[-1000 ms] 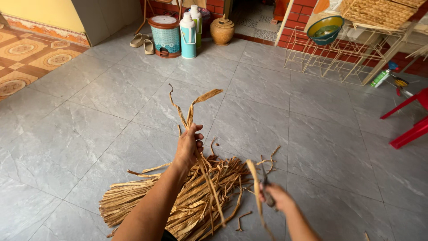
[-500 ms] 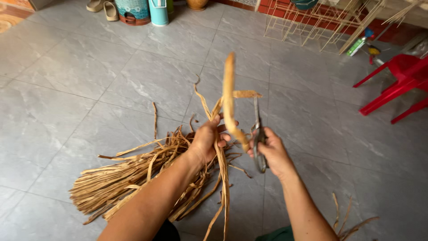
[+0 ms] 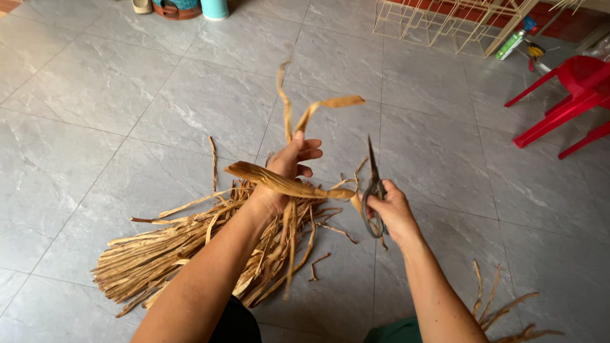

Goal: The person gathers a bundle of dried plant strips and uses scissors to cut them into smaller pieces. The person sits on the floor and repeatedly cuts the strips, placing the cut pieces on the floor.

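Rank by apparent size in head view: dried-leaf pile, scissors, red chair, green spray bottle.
1. dried-leaf pile
2. red chair, cropped by the frame and farther off, so unsure
3. scissors, in the right hand
4. green spray bottle

Grey marbled floor tiles (image 3: pixel 127 95), red plastic chair (image 3: pixel 565 95), wire rack (image 3: pixel 438 19).

Red plastic chair (image 3: pixel 565 95), wire rack (image 3: pixel 445 19), grey tiled floor (image 3: pixel 127 95).

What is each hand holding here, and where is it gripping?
The left hand grips a few dried leaf strips near their middle. The right hand holds scissors by the handles, blades up, pinching one strip's end.
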